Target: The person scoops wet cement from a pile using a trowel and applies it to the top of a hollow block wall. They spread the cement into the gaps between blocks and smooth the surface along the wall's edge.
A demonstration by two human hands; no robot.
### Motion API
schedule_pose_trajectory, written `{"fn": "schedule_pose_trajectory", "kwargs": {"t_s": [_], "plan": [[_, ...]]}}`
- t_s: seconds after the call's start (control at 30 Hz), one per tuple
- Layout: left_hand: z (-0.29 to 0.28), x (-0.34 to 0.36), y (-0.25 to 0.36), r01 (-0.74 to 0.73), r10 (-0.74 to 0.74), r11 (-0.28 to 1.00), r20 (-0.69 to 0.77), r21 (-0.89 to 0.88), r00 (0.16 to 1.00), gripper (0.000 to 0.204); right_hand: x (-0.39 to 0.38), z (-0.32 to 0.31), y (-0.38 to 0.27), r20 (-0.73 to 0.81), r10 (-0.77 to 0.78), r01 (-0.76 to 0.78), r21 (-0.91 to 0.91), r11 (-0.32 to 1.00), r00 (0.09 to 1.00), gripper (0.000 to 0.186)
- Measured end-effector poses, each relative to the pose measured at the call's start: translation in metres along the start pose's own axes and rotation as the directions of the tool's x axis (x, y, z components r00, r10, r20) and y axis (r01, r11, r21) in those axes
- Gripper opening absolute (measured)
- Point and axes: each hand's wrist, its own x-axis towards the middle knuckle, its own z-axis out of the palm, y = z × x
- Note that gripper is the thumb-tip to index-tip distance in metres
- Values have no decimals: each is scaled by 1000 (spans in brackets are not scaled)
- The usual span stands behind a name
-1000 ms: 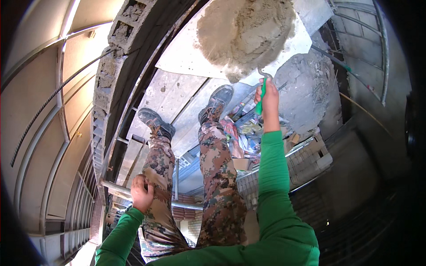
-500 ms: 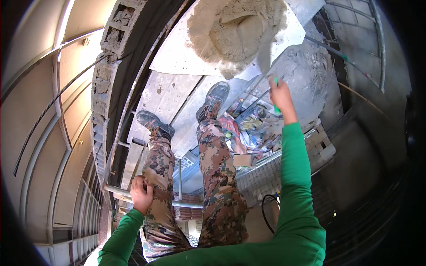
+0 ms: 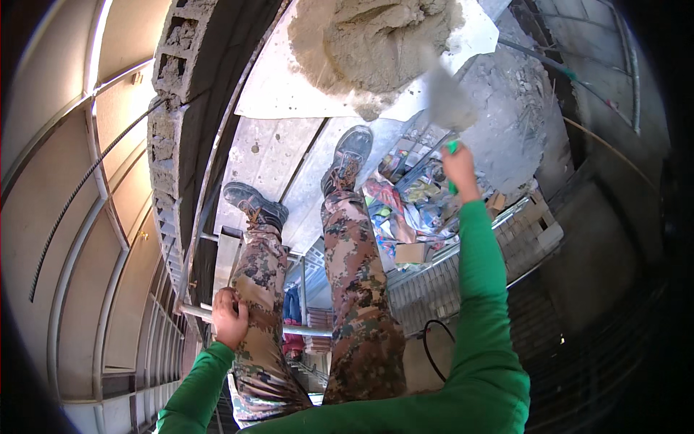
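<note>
My right hand [image 3: 460, 170] is closed round the green handle of a trowel [image 3: 448, 98]. The trowel's grey blade is blurred by motion and points away from me, beside the right edge of a mound of wet mortar [image 3: 383, 50]. That mortar lies on a white sheet [image 3: 282, 98]; whether any sits on the blade I cannot tell. My left hand [image 3: 230, 318] rests against my left trouser leg with its fingers curled, close to a metal pipe [image 3: 195, 312]. What those fingers grip, if anything, is hidden.
My shoes stand on worn planks [image 3: 271, 155]. Beside them, lower down, lies a heap of rubbish [image 3: 405, 210] with a cardboard piece [image 3: 410, 253]. A hollow-block wall [image 3: 165, 137] and a ribbed bar [image 3: 79, 188] are at left. Metal rails [image 3: 578, 79] cross the far right.
The trowel has swung up into sight, right of the mortar, its blade now clear of my hand. My right hand has dropped slightly nearer. The mortar's surface looks reshaped; my left hand stays put.
</note>
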Motion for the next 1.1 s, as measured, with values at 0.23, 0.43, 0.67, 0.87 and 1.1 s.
{"fn": "schedule_pose_trajectory", "kwargs": {"t_s": [0.23,0.43,0.67,0.87,1.1], "plan": [[-4,18,10,0,0,1000,17,10,1000,17,153,71,-38,-241,0,44,179,983,970,25],[-2,6,12,-15,15,1000,-8,19,1000,21,-28,155,-48,-219,-48,101,239,966,974,33],[-3,9,11,-21,21,999,-2,36,1000,19,-61,207,-11,-79,198,-138,473,870,977,28],[-8,11,13,17,-19,998,21,52,1000,14,104,132,-167,291,104,-307,930,201,951,23],[-3,2,5,26,-26,1000,-2,3,1000,14,57,140,-166,-163,297,-23,845,534,941,25]]}}
